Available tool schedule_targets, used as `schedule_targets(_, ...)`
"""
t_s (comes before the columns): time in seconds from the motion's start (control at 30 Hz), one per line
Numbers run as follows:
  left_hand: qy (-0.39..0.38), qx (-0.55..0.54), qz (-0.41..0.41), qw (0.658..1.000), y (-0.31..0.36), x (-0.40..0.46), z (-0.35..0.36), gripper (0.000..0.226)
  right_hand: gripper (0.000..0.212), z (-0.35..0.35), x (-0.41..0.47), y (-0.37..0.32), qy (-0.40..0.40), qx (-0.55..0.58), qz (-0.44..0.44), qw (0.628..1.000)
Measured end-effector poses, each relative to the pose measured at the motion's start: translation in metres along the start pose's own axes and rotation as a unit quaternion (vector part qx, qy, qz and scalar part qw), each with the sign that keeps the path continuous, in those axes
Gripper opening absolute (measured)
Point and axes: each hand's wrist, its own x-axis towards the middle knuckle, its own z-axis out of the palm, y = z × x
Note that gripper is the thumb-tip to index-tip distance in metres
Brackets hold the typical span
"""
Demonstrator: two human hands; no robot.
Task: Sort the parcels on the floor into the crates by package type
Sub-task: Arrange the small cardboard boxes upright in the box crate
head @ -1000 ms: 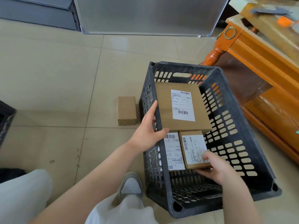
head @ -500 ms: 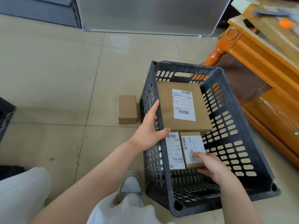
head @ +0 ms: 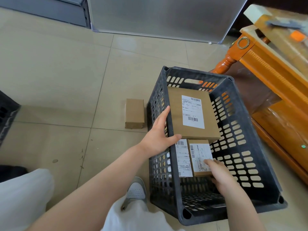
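Right hand (head: 220,174) has slid further onto the small labelled box (head: 200,157), fingers now curled over its near end, settling it deep in the black crate (head: 246,164). Left hand (head: 158,137) still clasps the large flat box's (head: 191,114) corner above it. One plain carton (head: 134,113) waits on the floor (head: 58,80), just beside the crate, so sorting looks nearly done.

Black crate (head: 240,204); brown parcels (head: 134,113)

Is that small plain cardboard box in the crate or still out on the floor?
Out. The small plain box lies on the floor tiles just left of the black crate, outside its wall, with neither hand on it.
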Motion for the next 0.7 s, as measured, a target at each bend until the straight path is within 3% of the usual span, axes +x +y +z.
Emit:
schedule_targets(0.13,-0.026,-0.01,0.0,1.0,0.005,-0.002,-0.012,0.09,0.029,0.002,-0.01,-0.013,0.018,0.021,0.002,1.0)
schedule_targets(0.27,-0.041,-0.035,-0.017,0.998,0.007,-0.004,-0.026,0.072,0.058,0.004,-0.024,-0.033,0.061,-0.024,-0.05,0.997)
schedule_targets(0.33,-0.038,-0.072,-0.033,0.996,0.008,-0.005,-0.032,0.066,0.054,0.007,-0.036,-0.052,0.059,-0.022,-0.075,0.995)
schedule_targets(0.4,-0.017,-0.105,-0.052,0.993,0.006,-0.007,-0.038,0.059,0.044,0.014,-0.047,-0.072,0.049,-0.024,-0.105,0.993)
schedule_targets(0.57,0.027,-0.112,-0.108,0.987,-0.01,-0.01,-0.06,0.049,0.053,0.049,-0.073,-0.124,0.039,-0.024,-0.219,0.975)
schedule_targets(0.7,0.114,-0.127,-0.194,0.966,-0.039,-0.013,-0.082,0.046,0.059,0.091,-0.093,-0.158,0.019,-0.027,-0.303,0.952)
